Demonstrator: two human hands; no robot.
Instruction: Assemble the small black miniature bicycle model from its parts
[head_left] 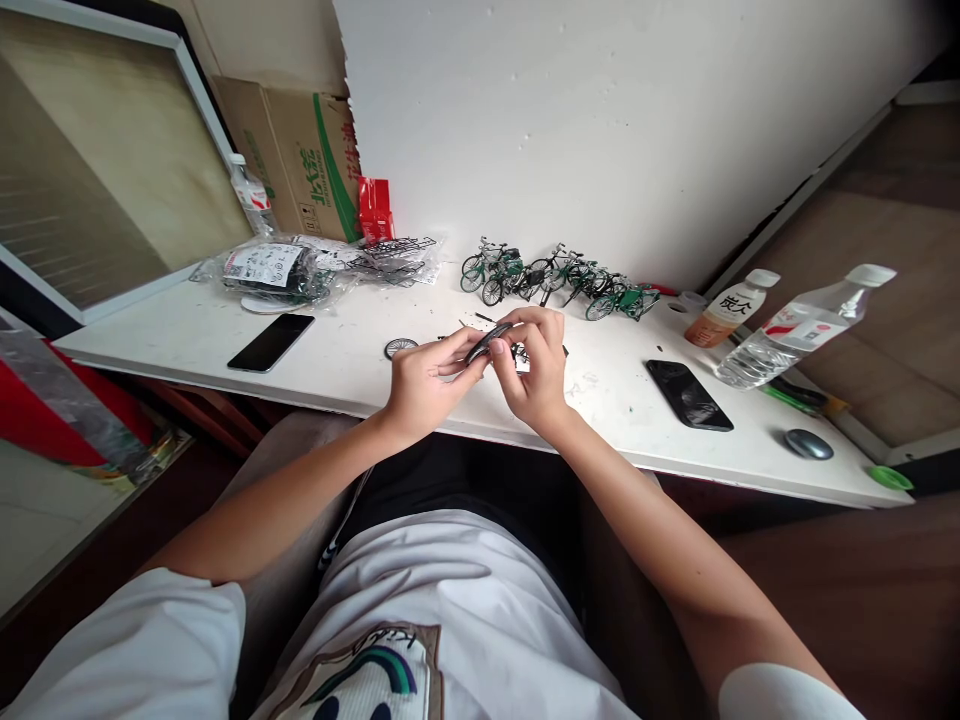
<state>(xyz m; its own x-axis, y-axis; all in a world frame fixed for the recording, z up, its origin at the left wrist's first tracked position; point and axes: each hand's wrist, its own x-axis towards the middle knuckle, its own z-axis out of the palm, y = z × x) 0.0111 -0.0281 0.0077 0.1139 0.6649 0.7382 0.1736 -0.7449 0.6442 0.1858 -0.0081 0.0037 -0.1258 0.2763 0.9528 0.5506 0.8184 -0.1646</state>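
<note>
In front of me, above the table's front edge, both hands meet on a small dark wheel [487, 343], seen nearly edge-on. My left hand [427, 385] is closed and pinches its left side between thumb and fingers. The fingers of my right hand [534, 370], also closed, grip it from the right. Another model bicycle wheel [400, 347] with thin spokes lies on the table just left of my hands. Small dark parts behind my fingers are partly hidden. Farther back stands a row of green and black model bicycles [555, 275].
Bagged parts [270, 270] lie at the back left, before a cardboard box [300, 160]. One phone [270, 342] is at left, another phone [688, 395] at right. A water bottle [802, 330], an orange-drink bottle [731, 310] and a computer mouse [808, 444] occupy the right end.
</note>
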